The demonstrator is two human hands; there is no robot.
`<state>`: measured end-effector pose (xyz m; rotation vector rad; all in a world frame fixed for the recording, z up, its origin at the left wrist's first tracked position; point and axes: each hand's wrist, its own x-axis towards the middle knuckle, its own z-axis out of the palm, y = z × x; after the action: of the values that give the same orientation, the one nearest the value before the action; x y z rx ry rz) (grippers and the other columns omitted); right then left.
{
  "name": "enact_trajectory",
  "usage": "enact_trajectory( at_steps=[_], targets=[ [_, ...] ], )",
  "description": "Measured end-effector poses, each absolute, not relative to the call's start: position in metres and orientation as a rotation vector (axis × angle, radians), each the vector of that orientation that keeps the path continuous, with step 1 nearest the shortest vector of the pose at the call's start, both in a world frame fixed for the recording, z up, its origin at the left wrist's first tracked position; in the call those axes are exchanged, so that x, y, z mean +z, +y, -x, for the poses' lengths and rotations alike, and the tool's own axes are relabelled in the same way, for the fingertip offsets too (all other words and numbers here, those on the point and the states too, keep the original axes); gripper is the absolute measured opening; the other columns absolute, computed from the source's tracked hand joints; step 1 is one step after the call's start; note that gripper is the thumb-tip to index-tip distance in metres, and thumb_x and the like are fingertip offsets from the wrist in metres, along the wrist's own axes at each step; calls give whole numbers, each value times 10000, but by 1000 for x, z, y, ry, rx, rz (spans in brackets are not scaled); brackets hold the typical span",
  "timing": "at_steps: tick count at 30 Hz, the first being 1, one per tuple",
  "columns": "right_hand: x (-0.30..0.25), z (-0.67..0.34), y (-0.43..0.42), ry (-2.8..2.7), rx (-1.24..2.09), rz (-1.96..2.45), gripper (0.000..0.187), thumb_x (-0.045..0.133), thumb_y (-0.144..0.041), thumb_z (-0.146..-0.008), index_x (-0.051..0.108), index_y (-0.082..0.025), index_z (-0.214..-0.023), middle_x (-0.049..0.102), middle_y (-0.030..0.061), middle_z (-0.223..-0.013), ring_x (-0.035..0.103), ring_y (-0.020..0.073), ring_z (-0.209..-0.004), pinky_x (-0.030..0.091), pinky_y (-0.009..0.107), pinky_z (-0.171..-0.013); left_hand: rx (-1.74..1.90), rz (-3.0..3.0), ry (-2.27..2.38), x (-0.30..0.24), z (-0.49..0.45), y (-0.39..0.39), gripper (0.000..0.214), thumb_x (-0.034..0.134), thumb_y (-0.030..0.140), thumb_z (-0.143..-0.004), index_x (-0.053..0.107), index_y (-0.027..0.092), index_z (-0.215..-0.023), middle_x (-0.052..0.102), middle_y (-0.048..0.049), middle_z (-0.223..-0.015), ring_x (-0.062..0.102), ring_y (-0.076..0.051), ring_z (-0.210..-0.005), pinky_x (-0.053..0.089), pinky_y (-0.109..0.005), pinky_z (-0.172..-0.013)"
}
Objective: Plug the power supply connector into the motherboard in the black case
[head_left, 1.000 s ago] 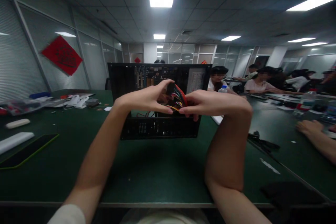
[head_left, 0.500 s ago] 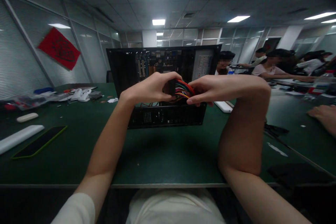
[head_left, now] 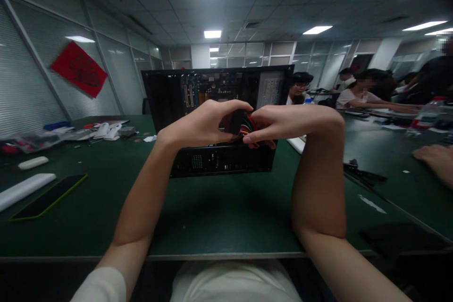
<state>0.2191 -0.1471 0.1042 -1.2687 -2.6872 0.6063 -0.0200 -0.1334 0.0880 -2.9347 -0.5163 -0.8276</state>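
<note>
You've got both hands up in front of the open computer case [head_left: 230, 160], working on a cable bundle [head_left: 247, 125]. Bundle sits mid-view, right between your two hands, in front of the case's open side: red, yellow, green and dark wires, bent in a short curve.

Right hand [head_left: 283, 122]: thumb on the near side of the wires, index over the top, other fingers curled behind and below. So you're pinching the bundle, wires pressed between thumb and fingers, thumb tip at their lower edge.

Left hand [head_left: 205, 125]: thumb and index bowed apart in a C, index along the top, thumb below, the index tip reaching close to the right index finger. A dark piece [head_left: 236, 121] at the left end of the wires lies inside that C. It's in shadow, so can't tell whether your left fingers squeeze it or only surround it.

Case is upright on the green table [head_left: 219, 226], open side to you; circuit board [head_left: 189, 92] visible above your left hand, pale label [head_left: 271, 88] above your right. Your wrists are bent inward, forearms coming up either side.

Off to your left: white bar [head_left: 28, 189], just beside it a black slab [head_left: 49, 197] with a green edge, white rounded item [head_left: 33, 163] beyond. Off to your right: black cord [head_left: 364, 173], pale strip [head_left: 371, 204] nearer you, another person's hand [head_left: 435, 158] well apart from yours.
</note>
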Motion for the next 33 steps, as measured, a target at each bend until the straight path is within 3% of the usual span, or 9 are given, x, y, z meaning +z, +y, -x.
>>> enact_trajectory(
  at_steps=[9,16,33],
  targets=[
    [106,-214,-143,-2681,630,1191,557,681,-738,-849,686,-181,-820,733,74,-756,670,195,-653,474,285,-560,-802,2982,-544,90,21,-133,578,772,301,-860,621,146,-1396,670,-8,-820,608,-137,-700,458,-243,-640],
    [103,-215,-136,-2642,559,1110,537,623,-710,-921,653,-188,-799,661,40,-638,628,173,-611,448,271,-554,-825,2981,-589,93,26,-137,606,757,264,-853,611,139,-1428,666,-1,-789,600,-132,-675,449,-241,-624],
    [101,-225,-128,-2582,322,884,556,696,-677,-907,628,-158,-719,549,-2,-595,480,102,-547,308,243,-486,-888,2996,-500,88,18,-135,650,731,235,-865,565,138,-1486,698,-3,-817,623,-131,-692,487,-237,-663]
  ],
)
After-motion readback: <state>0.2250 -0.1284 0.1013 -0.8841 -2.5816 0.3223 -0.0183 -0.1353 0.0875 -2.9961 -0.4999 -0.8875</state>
